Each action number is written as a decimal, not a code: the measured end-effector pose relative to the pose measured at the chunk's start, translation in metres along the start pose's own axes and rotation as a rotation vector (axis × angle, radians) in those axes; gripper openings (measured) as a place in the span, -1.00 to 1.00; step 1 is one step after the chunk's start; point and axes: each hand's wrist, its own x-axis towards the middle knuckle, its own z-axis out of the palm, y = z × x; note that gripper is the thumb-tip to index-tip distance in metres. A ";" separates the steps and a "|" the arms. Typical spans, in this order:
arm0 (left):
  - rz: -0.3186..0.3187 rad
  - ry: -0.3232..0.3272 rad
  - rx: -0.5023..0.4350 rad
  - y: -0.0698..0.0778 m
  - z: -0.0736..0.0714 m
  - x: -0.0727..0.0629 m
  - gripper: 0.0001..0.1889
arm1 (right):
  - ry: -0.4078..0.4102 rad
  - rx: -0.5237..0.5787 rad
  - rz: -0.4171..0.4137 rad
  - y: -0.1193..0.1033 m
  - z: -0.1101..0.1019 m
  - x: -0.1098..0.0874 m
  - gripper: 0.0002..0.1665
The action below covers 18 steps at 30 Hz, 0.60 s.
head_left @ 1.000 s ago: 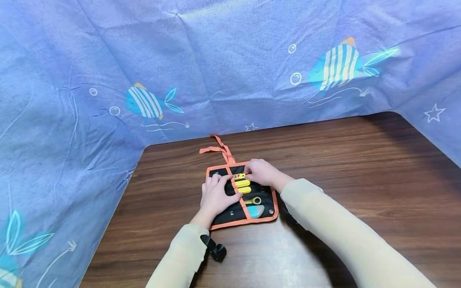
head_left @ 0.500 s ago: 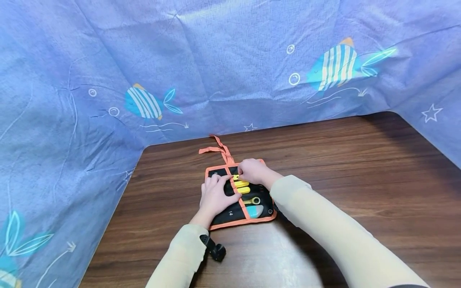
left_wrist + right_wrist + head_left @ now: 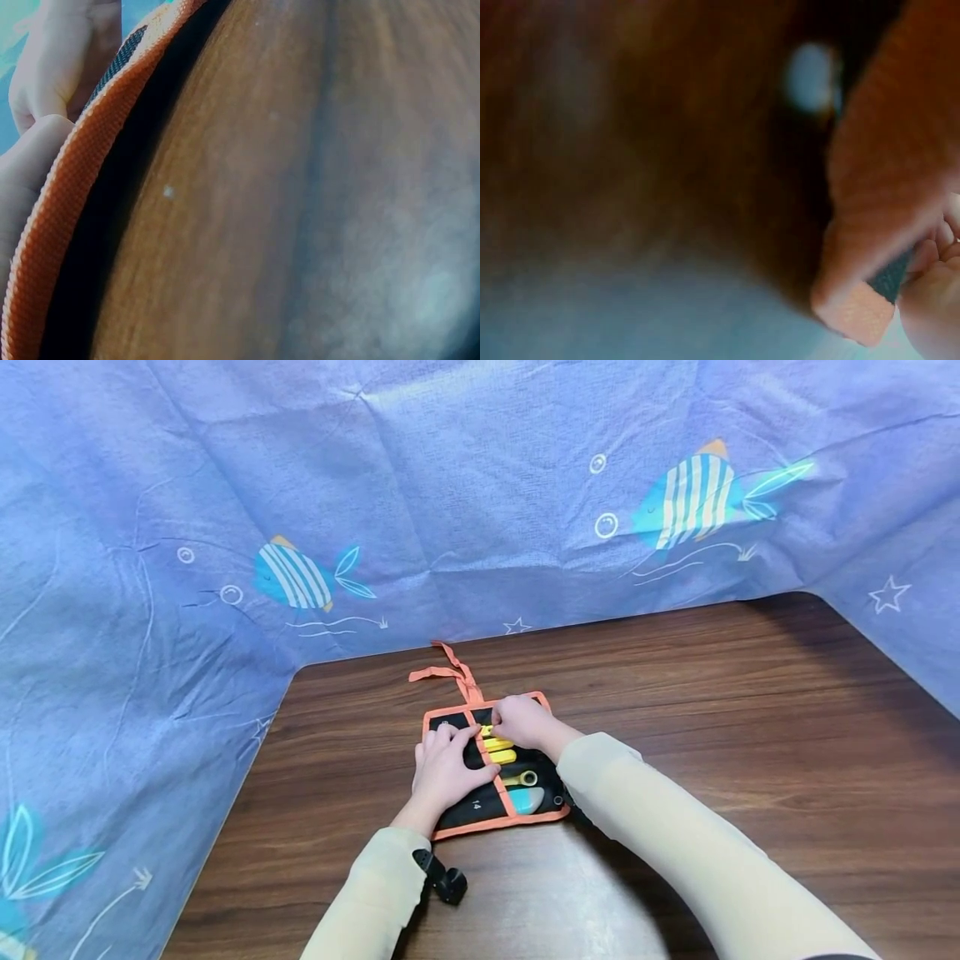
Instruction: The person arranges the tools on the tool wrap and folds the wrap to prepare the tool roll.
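A black tool roll with orange trim lies unrolled on the table in the head view. My left hand rests on its left half, thumb and index finger spread along the orange pocket band. At the upper pocket my right hand pinches a small yellow tool, mostly hidden by the fingers. Just below stick out two yellow handles, a ring-ended wrench and a turquoise-and-grey rounded tool. Orange edging crosses the left wrist view; the right wrist view is blurred.
Two orange tie straps extend from the roll's far edge. The brown wooden table reaches right and toward the front. Blue fish-printed cloth hangs behind and at both sides. A black wrist strap device is on the left wrist.
My right hand has moved left toward the pocket band with the small yellow tool, and less of the tool shows. The left hand keeps its place on the roll.
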 end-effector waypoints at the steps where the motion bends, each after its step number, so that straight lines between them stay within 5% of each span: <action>1: 0.000 0.000 0.000 0.000 0.000 0.000 -0.26 | 0.005 0.008 0.003 0.000 0.001 0.000 -0.76; 18: -0.005 -0.013 -0.002 -0.001 0.000 0.000 -0.23 | 0.015 0.120 0.003 0.012 -0.001 -0.004 -0.88</action>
